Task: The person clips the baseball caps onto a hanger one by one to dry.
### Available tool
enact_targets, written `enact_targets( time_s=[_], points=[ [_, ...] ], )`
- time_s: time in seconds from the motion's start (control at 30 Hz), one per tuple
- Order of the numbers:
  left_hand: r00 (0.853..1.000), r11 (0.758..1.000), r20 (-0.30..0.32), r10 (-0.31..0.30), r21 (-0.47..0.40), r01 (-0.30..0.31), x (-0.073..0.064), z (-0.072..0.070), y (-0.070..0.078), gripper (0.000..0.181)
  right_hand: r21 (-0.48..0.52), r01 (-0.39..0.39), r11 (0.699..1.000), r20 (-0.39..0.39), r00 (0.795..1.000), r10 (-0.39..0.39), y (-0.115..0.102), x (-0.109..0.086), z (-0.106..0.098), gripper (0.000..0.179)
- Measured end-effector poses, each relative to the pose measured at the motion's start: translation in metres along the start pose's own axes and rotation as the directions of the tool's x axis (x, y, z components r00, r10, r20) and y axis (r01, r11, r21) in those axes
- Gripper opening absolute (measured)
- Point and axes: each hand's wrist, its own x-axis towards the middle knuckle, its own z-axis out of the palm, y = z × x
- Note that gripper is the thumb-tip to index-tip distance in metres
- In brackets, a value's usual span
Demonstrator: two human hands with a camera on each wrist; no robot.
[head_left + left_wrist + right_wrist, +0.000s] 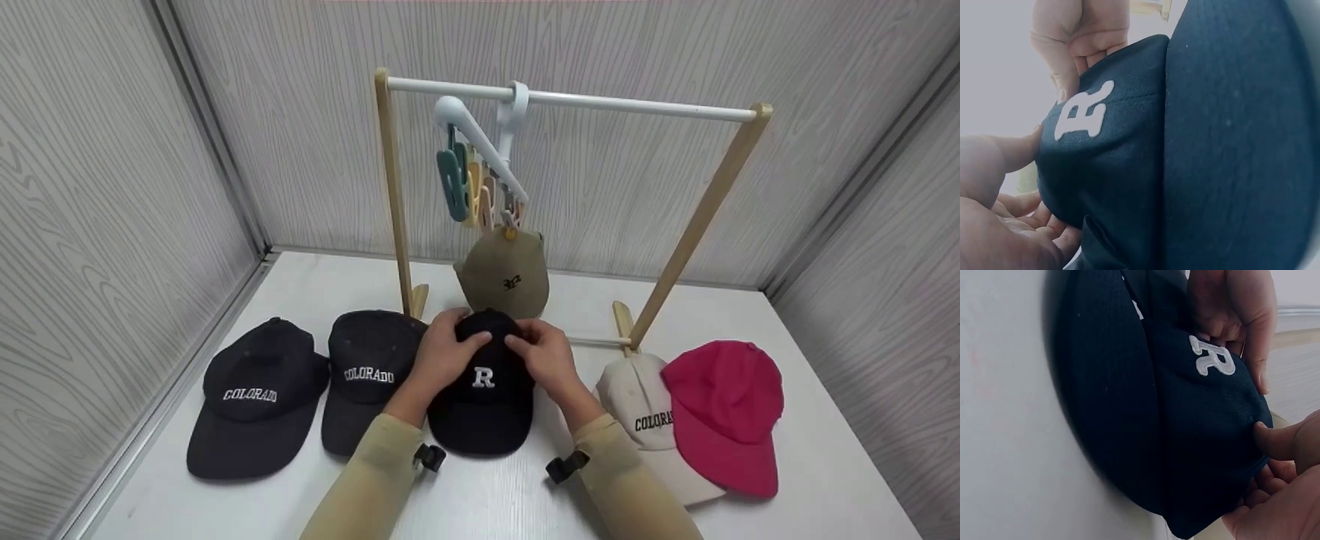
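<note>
In the head view, the black R baseball cap [482, 405] is held in front of the garment rack [394, 187], its long axis set front to back: crown toward the rack, brim toward the person. The crown is pinched from both sides by the left hand [444, 352] and the right hand [547, 356], thumbs on the front; neither hand is nearer. The relation judged to matter most is that the white hanger [478, 139], hooked over the rail [637, 104], lies above and beyond the fingers, with nothing seen gripped by the teal clips [452, 184] at its nearer end. Closest in the way, the khaki cap [502, 262] is hung from the hanger's far end, directly behind the crown and partly hidden by it. On the counter [480, 502], the outer COLORADO cap [262, 375] and the inner COLORADO cap [375, 356] are laid to the left, the latter just beside the left hand; to the right, the beige COLORADO cap [634, 394] is partly covered by the crimson cap [727, 409]. In the left wrist view, the left thumb is pressed near the crown's top, with the other fingers curled behind the fabric. In the right wrist view, the same grasp is made by the right hand; whether the brim is rested on the counter cannot be told
</note>
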Motion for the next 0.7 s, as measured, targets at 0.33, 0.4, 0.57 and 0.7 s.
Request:
enact_targets(
  time_s=[0.33,0.4,0.57,0.7],
  points=[
    [1.0,0.993,-0.015,0.027,-0.118,-0.029,0.0,-0.002,0.005,0.056,0.03,0.02,0.999,-0.01,1.0,-0.02,-0.007,0.001,-0.008,0.019],
    [0.999,0.989,-0.014,0.033,-0.142,-0.034,0.0,-0.002,0.005,0.055,0.039,0.024,0.999,-0.014,1.0,-0.023,-0.009,0.001,-0.01,0.018],
    [1.0,0.986,0.006,0.009,-0.167,-0.008,0.002,-0.001,0.002,0.052,0.056,0.041,0.998,-0.015,0.999,-0.04,-0.012,0.001,-0.013,0.016],
    [1.0,0.987,0.015,-0.008,-0.163,0.011,0.002,-0.002,0.001,0.051,0.057,0.052,0.997,-0.02,0.998,-0.051,-0.014,0.001,-0.015,0.016]
  ],
)
